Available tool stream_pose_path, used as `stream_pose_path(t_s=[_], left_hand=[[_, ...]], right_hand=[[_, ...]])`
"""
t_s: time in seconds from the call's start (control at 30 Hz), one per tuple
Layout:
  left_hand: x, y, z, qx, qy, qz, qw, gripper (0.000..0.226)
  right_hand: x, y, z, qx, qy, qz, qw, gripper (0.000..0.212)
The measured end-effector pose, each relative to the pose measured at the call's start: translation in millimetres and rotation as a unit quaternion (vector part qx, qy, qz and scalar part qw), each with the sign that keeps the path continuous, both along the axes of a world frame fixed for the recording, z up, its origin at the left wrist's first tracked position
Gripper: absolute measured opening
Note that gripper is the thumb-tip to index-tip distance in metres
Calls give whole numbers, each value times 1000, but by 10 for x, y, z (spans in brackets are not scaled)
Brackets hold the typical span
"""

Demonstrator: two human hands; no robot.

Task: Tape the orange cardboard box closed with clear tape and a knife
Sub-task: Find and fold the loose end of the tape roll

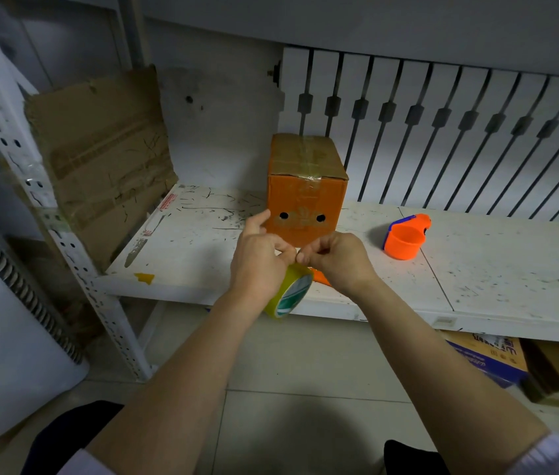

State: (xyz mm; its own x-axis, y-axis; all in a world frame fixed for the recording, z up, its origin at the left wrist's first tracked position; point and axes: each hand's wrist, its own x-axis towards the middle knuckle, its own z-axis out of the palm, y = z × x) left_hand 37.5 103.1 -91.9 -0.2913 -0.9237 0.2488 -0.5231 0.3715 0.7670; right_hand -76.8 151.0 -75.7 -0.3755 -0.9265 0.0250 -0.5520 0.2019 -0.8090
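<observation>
The orange cardboard box [305,197] stands on the white shelf [477,269], its flaps down with clear tape across the top and two round holes in its front. In front of it my left hand [259,262] holds the yellowish roll of clear tape [290,291] over the shelf's front edge. My right hand [336,258] pinches at the roll's top, where the tape's end seems to be. An orange object, possibly the knife's handle [321,277], pokes out on the shelf under my right hand, mostly hidden.
An orange and blue tape dispenser [406,236] lies on the shelf to the right of the box. A flattened brown cardboard sheet [103,159] leans at the shelf's left end against a perforated metal upright [48,217]. Cartons [497,361] sit on the floor beneath.
</observation>
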Motion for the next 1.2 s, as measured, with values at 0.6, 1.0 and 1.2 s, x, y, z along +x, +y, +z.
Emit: stream_pose_path(t_s=[0.6,1.0,1.2], left_hand=[[-103,108,-329,402,231,-130,876,13],[-35,107,-280,361,278,-159,876,24],[-103,142,-331,338,324,-96,878,20]], right_hand=[[-123,-52,-11,41,58,-27,997,22],[-90,-57,-153,-72,-35,-18,997,9],[-47,-60,-269,-83,-78,-54,992,10]])
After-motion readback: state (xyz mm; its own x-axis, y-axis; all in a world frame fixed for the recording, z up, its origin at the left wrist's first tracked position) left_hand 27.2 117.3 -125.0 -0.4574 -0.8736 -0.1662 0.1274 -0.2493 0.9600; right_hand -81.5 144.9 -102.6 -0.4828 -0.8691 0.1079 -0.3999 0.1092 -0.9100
